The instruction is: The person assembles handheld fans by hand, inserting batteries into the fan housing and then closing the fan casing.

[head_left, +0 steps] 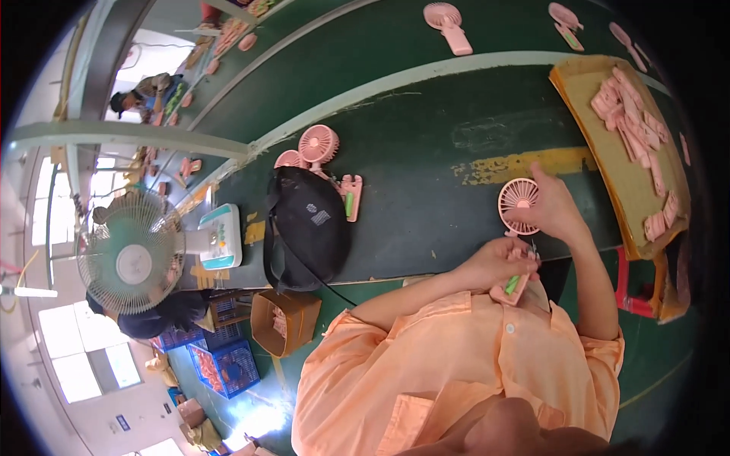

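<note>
In front of my chest is a pink handheld fan with its round slatted head [519,204] facing up. My right hand [555,207] grips the head's right rim, with one finger raised away from it. Close to my shirt, my left hand [498,264] closes round the pink handle [511,290], whose open side shows a green cell [512,283]. Thin wires show between the head and the handle near my left fingertips. How the two parts join is partly hidden by my fingers.
A cardboard tray [601,178] of pink handle parts lies at right. Left on the dark bench [418,205] are a black bag [308,228] and more pink fans [318,144]. A large standing fan [133,251] and a carton [285,323] are farther left. A person [148,95] works beyond.
</note>
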A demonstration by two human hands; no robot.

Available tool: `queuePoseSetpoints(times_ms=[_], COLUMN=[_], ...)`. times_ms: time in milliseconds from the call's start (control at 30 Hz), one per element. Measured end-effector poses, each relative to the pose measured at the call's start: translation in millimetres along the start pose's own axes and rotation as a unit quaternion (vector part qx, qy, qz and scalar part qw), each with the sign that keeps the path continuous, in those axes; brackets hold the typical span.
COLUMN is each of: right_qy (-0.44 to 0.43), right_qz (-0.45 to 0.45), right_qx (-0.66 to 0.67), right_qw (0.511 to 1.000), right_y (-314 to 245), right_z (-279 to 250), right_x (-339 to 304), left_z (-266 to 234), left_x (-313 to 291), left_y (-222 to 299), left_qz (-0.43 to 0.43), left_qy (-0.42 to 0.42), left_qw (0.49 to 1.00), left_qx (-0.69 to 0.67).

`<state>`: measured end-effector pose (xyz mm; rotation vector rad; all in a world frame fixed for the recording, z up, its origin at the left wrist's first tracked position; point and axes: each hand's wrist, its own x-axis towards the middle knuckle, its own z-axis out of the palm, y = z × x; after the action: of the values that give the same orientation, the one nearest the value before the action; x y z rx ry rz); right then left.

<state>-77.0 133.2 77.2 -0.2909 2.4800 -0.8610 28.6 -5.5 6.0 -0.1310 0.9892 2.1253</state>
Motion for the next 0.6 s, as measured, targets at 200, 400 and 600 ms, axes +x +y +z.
queuePoseSetpoints(times_ms=[200,400,600], right_qy=[0.149,0.181,0.174], right_qz=[-0.050,-0.113,-0.137], right_qx=[0.398,0.624,0.683], right_qw=[0.904,0.751,0.696], right_y=[61.1,72.5,82.5], right_z=[3.5,-3.8,2.5], right_x=[4.3,-13.2,-27.1], left_z=[5.2,9.5,5.0], left_x=[-15.8,-10.6,0.9], left_y=[25.6,25.4,24.6], left_qz=[-0.044,-0.098,0.001], left_qy=[0.016,-0.019,0.117], left_qw=[0.997,0.993,0.984], left_qx=[-0.056,-0.065,-0.132])
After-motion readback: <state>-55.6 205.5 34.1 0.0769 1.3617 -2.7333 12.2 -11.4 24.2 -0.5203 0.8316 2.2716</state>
